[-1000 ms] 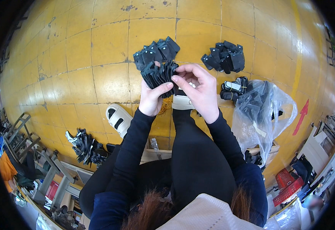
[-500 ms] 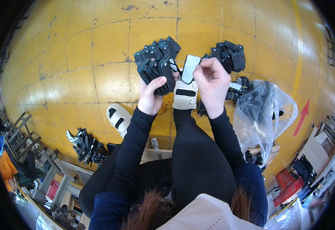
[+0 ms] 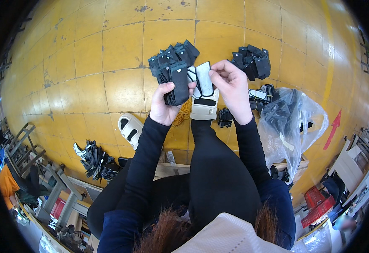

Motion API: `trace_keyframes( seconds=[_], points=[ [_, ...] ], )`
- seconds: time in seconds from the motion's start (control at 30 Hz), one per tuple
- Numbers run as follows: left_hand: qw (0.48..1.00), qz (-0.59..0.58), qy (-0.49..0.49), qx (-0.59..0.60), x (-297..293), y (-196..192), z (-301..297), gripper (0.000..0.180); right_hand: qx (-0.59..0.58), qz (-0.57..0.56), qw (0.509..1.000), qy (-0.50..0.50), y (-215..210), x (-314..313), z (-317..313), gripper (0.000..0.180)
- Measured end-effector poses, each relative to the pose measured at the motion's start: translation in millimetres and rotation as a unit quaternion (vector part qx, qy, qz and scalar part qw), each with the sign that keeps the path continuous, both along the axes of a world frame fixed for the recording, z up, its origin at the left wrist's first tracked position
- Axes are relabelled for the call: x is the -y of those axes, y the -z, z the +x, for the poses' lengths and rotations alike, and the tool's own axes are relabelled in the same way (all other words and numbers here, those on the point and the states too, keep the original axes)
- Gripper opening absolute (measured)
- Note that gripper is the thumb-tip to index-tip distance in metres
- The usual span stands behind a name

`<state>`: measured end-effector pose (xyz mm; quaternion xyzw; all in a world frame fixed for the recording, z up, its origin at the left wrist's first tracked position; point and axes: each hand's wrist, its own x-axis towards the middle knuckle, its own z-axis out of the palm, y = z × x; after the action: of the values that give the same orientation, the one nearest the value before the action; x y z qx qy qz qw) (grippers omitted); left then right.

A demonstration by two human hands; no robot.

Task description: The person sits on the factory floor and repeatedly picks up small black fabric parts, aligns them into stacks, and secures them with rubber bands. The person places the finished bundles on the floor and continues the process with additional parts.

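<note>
My left hand is closed around a stack of flat black fabric pieces, its thumb across the near face. A small pale tag shows near the top of the front piece. In my right hand, thumb and fingers pinch the edge of a flat piece with a light grey face and black border. That piece stands just right of the stack, beside other pale, black-edged pieces at my left fingertips. Behind the stack lies a pile of similar black pieces on the floor.
Another black pile lies at the far right, with banded bundles nearer. A clear plastic bag holds dark items. Yellow rubber bands lie by my sandalled foot. A beige sandal and more dark pieces are left.
My right hand has brought the grey-faced piece slightly down, beside the stack. The stack in my left hand has turned, showing its front piece more squarely.
</note>
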<state>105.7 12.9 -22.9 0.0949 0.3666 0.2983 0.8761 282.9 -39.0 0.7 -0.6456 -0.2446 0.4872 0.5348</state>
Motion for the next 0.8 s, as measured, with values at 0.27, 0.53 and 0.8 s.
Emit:
trace_keyframes(
  seconds=[0.27, 0.53, 0.8],
  points=[
    [1.000, 0.006, 0.007, 0.016, 7, -4, 7, 0.053, 0.234, 0.039, 0.971, 0.014, -9, 5, -17, 0.007],
    [0.986, 0.156, 0.001, -0.063, 2, -10, 12, 0.045, 0.223, 0.077, 0.971, -0.046, -20, 3, -16, 0.015],
    [0.981, 0.180, 0.009, -0.065, 2, -7, 8, 0.062, 0.138, 0.083, 0.983, -0.084, -20, 2, -21, 0.019]
  ],
)
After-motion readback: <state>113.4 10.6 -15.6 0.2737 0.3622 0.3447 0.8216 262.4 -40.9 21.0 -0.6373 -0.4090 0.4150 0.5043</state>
